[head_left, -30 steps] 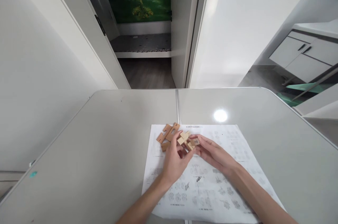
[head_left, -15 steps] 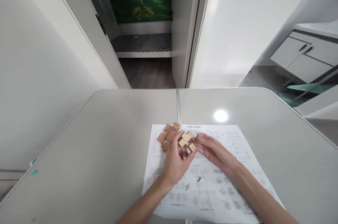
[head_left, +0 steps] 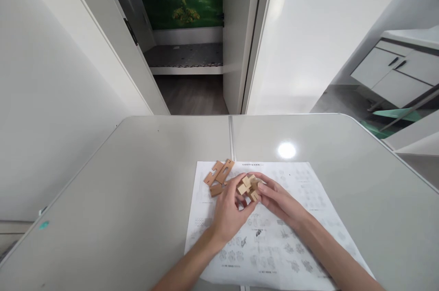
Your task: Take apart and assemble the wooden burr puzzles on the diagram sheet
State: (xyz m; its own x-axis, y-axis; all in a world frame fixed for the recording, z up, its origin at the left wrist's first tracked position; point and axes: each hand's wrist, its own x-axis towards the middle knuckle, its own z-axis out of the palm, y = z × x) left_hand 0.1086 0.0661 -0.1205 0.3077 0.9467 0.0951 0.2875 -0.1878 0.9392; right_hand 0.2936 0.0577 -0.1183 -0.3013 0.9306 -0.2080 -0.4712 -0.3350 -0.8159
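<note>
Between my hands is a partly joined wooden burr puzzle (head_left: 245, 184) of pale interlocking blocks, held just above a printed sheet. My left hand (head_left: 230, 206) is closed round its left side, thumb below and fingers above. My right hand (head_left: 276, 197) pinches a small darker wooden piece (head_left: 255, 184) against the puzzle's right side; the fingertips partly hide where the two meet. Beside my left hand lie several flat brown wooden pieces (head_left: 225, 171) with cut-out notches, one marked with a 2.
The printed sheet (head_left: 336, 236) of small diagrams lies under my hands on a grey folding table (head_left: 137, 190). A seam runs down the table's middle. Beyond its far edge are an open doorway and a white wall (head_left: 295, 53); a white cabinet (head_left: 394, 62) stands at right.
My right hand has moved left, bringing the small piece from beside the puzzle up against it. My left hand and the puzzle have shifted slightly right and turned a little.
</note>
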